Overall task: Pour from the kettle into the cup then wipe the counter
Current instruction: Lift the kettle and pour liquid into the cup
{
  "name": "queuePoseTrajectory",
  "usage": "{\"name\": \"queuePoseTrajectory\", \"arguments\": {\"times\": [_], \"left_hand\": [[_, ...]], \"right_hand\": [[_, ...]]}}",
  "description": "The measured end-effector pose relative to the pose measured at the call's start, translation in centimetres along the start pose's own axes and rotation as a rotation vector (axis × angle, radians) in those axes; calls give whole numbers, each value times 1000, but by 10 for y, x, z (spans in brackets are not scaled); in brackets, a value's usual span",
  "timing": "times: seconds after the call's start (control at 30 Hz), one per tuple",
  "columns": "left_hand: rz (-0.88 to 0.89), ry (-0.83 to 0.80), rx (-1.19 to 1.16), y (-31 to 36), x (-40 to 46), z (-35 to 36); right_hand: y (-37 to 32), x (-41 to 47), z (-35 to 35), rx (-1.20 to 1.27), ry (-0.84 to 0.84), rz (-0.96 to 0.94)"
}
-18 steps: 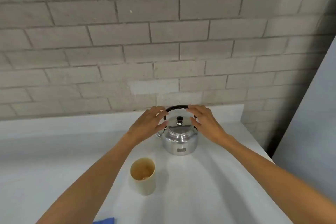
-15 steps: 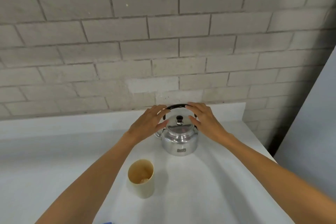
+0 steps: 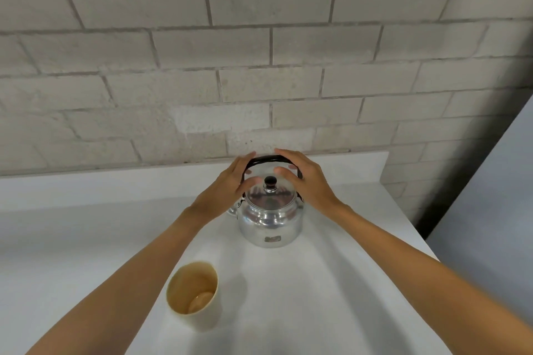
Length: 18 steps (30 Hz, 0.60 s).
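A shiny metal kettle [image 3: 271,225] with a black knob and a black arched handle [image 3: 266,159] stands on the white counter [image 3: 86,239] close to the back wall. My left hand [image 3: 230,184] cups the left end of the handle and my right hand [image 3: 305,179] cups the right end. On each hand the fingers reach behind the handle and the thumb sits in front, loosely and not clamped. A cream cup [image 3: 193,294] stands upright nearer to me, left of the kettle, with a little pale liquid at its bottom.
A grey brick wall [image 3: 259,52] rises directly behind the kettle. The counter ends at a right edge [image 3: 415,228], and beyond it stands a grey panel [image 3: 490,196] with a dark gap next to the wall.
The view has tipped slightly, so the blue cloth at the bottom edge has left the frame. Both hands have drawn a little closer around the kettle handle. Kettle and cup have not moved.
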State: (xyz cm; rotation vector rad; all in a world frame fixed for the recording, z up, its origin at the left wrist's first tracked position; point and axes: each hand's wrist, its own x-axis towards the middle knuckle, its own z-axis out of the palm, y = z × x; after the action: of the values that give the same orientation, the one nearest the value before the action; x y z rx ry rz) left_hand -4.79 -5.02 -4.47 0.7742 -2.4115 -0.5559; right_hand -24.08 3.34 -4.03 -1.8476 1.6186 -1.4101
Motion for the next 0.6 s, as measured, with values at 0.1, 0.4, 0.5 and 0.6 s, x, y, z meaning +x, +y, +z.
{"name": "queuePoseTrajectory", "arguments": {"times": [0.1,0.4,0.5,0.6], "left_hand": [[-19,72,-176,2,5,8],[-86,174,-320,12,13,18],[-92,146,-295,18,10,17],[-82,149,-295,30,5,14]], "right_hand": [[-1,2,2,56,74,12],[-6,2,6,71,188,56],[-10,-4,5,79,200,69],[-18,-12,-1,103,205,97]]}}
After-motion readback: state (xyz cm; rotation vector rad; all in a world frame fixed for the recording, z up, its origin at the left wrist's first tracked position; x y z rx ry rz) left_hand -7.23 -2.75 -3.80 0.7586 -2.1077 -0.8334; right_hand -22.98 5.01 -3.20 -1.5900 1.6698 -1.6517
